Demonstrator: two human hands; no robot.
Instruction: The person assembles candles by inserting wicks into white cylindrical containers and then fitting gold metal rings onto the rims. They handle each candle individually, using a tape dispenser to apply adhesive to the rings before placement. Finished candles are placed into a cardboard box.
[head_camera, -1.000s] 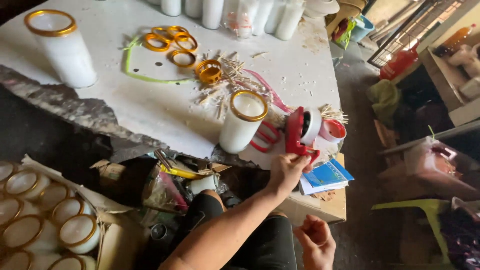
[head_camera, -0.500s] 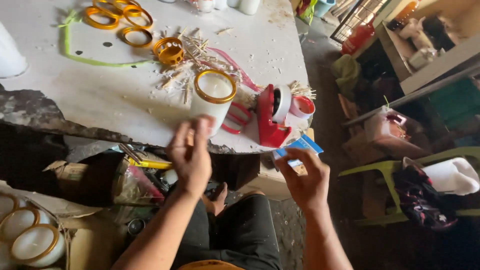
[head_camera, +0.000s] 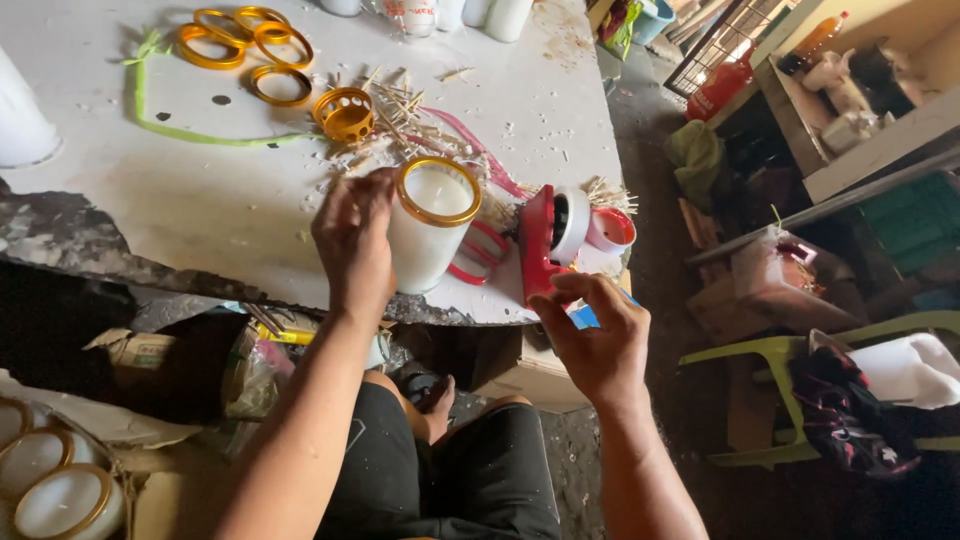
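Observation:
A white candle in a glass jar with a gold rim (head_camera: 432, 235) stands near the front edge of the white table (head_camera: 200, 190). My left hand (head_camera: 352, 242) is wrapped around its left side. My right hand (head_camera: 592, 335) grips the base of a red tape dispenser (head_camera: 545, 245) that holds a white roll, just right of the jar. A small red-and-white cup (head_camera: 610, 230) sits behind the dispenser.
Several gold rings (head_camera: 245, 40) and a green strip (head_camera: 180, 130) lie at the table's back left, with a pile of wooden sticks (head_camera: 400, 115). More white jars (head_camera: 500, 15) stand at the far edge. Filled gold-rimmed candles (head_camera: 50, 490) sit in a box lower left. A green chair (head_camera: 790, 355) is at right.
My left hand rose from below the table's edge and closed around the candle jar. My right hand moved onto the red tape dispenser. The camera view shifted.

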